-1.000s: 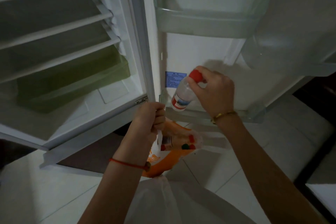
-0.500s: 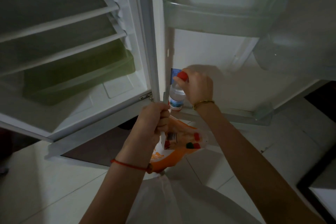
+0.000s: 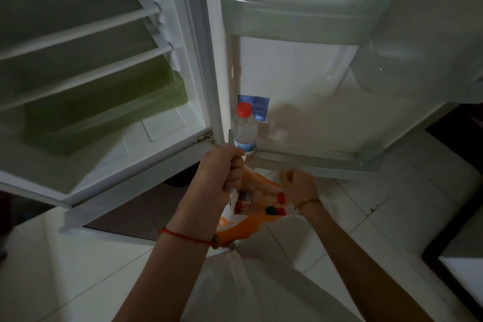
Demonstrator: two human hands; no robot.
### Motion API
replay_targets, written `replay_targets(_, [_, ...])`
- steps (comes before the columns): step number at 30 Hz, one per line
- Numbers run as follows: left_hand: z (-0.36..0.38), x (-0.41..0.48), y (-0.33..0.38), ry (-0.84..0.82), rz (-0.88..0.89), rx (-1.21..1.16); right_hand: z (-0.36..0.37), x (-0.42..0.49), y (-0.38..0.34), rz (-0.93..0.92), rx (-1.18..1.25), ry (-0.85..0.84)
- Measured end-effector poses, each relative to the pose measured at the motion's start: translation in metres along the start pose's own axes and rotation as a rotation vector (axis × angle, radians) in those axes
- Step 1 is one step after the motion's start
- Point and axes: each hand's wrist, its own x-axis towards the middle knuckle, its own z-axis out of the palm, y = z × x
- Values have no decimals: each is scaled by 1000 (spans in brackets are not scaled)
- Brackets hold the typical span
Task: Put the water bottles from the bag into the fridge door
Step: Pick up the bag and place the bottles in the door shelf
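At the far left the open fridge is seen, with white shelves stacked above a green drawer. Just right of the hinge, the open door is seen from inside. A bottle with a red cap is stood upright at the left end of the lowest door rack, close to the hinge side, with nothing gripping it. A blue sticker is seen on the door wall behind it. Higher on the door, an upper rack is fitted.

Below the bottle, the left hand is closed into a fist around the white handle of the bag, and the bag is held up in front of the door's lower edge. A red cord is worn on the left wrist. The bag is orange and white, and red and dark caps are visible through its open mouth.

To the right, the right hand is blurred just above the bag's mouth, below the rack; its fingers are loosely curled and nothing is held in them. Whether the bag is touched by it cannot be told. A gold bracelet is worn on the right wrist. Pale floor tiles are seen beneath the arms.
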Motion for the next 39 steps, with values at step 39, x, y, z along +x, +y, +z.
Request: replay_targets(39, [18,-14,-18,10,-33,-8,-129,-57,-66,-369,110,530])
